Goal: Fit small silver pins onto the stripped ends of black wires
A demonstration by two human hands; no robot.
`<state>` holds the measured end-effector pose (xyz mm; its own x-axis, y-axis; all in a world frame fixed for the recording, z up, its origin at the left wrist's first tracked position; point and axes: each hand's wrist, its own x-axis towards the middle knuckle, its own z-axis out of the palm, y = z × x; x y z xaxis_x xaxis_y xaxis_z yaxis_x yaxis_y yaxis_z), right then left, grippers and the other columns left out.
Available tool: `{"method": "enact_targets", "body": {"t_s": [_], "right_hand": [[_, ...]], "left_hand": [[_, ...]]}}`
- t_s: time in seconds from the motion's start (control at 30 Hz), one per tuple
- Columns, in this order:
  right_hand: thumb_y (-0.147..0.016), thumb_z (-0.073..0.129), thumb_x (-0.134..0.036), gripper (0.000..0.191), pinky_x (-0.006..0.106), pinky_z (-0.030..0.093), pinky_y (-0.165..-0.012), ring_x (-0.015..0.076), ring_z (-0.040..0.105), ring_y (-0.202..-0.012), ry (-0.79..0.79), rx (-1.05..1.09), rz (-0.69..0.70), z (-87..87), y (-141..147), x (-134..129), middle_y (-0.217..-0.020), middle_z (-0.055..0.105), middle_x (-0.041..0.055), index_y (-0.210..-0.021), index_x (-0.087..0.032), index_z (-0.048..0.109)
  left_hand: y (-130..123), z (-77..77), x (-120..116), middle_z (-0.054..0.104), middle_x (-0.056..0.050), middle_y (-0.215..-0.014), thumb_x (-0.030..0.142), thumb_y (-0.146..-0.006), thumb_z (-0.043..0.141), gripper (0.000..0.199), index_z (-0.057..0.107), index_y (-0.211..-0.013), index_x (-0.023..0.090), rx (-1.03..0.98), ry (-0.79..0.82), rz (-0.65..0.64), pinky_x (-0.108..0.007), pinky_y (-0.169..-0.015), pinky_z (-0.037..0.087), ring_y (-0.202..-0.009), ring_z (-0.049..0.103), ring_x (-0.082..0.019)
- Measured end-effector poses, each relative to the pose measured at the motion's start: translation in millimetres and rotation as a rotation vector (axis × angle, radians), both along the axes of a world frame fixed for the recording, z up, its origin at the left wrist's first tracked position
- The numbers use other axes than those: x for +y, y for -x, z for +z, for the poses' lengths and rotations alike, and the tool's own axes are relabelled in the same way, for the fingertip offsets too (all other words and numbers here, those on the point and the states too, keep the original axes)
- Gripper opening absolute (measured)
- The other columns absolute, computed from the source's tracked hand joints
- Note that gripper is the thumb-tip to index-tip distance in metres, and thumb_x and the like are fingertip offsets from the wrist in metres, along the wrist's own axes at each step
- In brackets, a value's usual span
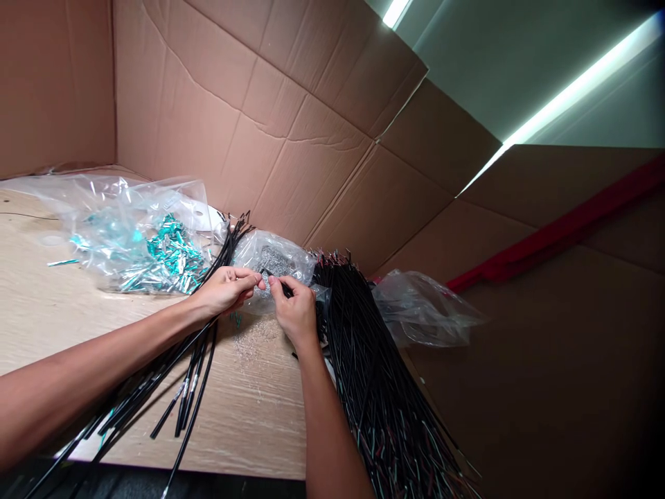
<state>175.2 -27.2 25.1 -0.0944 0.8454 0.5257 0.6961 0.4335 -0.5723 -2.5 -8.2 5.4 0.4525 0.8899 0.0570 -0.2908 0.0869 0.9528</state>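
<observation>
My right hand (296, 312) is closed around a black cable (285, 290), its end pointing toward my left hand. At that end, the thumb and fingers of my left hand (231, 287) are pinched together; what lies between them is too small to tell. Under my left forearm runs a loose bunch of black cables (194, 381), some with silvery, stripped-looking ends. Beyond both hands sits a clear plastic bag (294, 253) of fine silvery strands. To the right of my right hand lies a thick bundle of black cables (374, 360) with coloured wire ends.
At the left, a clear plastic bag (140, 197) holds green and silver foil strips (179, 256). Fine shreds are scattered over the wooden table (260, 416). Another clear bag (426, 308) lies beyond the thick bundle. Cardboard walls (233, 104) enclose the back, with a red strip (561, 232) at right.
</observation>
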Motion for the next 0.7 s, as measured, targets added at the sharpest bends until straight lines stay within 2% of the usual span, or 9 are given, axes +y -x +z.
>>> {"method": "enact_targets", "body": {"t_s": [0.17,0.33,0.53,0.7], "right_hand": [[-0.097,0.058,-0.044,0.035,0.028,0.036,-0.059,0.014,0.051,-0.06,-0.012,0.017,-0.018,3.9,-2.6,-2.3,-0.068,0.065,0.0016,-0.079,-0.018,0.071],[-0.093,0.065,-0.043,0.029,0.027,0.037,-0.059,0.0138,0.052,-0.06,-0.04,0.002,-0.028,8.0,-2.8,-5.2,-0.068,0.065,0.0012,-0.077,-0.019,0.066],[-0.097,0.059,-0.042,0.033,0.029,0.032,-0.057,0.0125,0.042,-0.054,-0.054,-0.106,0.012,2.0,-1.6,-1.7,-0.061,0.056,-0.0015,-0.072,-0.02,0.062],[-0.098,0.056,-0.042,0.038,0.03,0.028,-0.054,0.0119,0.037,-0.05,-0.036,-0.125,0.005,2.9,-0.9,-2.3,-0.054,0.047,-0.0035,-0.066,-0.021,0.057]], "left_hand": [[1.6,-0.2,2.0,0.036,0.007,-0.049,0.047,-0.092,0.062,0.038,0.07,-0.093,0.01,0.124,-0.097,0.078,-0.021,-0.042,0.014,-0.041,0.023,-0.006],[3.7,6.1,-0.9,0.044,0.003,-0.054,0.041,-0.089,0.062,0.034,0.073,-0.08,0.01,0.32,-0.33,0.233,-0.022,-0.048,0.019,-0.05,0.031,-0.009],[3.2,5.4,-8.1,0.046,0.001,-0.055,0.034,-0.093,0.055,0.035,0.064,-0.065,0.014,0.55,-0.651,0.421,-0.024,-0.053,0.023,-0.052,0.033,-0.01],[2.6,-0.4,-7.8,0.055,-0.002,-0.056,0.033,-0.098,0.048,0.036,0.07,-0.076,0.014,0.809,-0.786,0.487,-0.027,-0.057,0.025,-0.05,0.035,-0.012]]}}
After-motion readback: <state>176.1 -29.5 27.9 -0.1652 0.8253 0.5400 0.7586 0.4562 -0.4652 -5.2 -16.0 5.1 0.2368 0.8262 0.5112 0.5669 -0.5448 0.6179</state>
